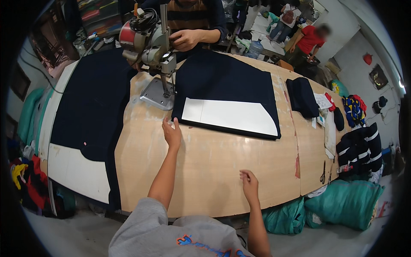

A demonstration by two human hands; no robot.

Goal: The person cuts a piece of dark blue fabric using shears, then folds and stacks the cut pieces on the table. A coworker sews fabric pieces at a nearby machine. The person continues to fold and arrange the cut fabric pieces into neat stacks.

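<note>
My left hand is open, fingertips at the lower left corner of a folded stack of dark navy fabric; whether they touch it is unclear. A white pattern piece lies along the stack's lower part. My right hand is open over the bare wooden table, fingers slightly curled, holding nothing. A cutting machine with a metal base plate stands beside the stack; a co-worker's hand is on it. At left, more navy fabric lies with another white piece.
At right are a dark folded bundle, black scissors, colourful cloth and striped dark bundles. Green sacks sit by the near right edge. A person in red and another person are behind the table.
</note>
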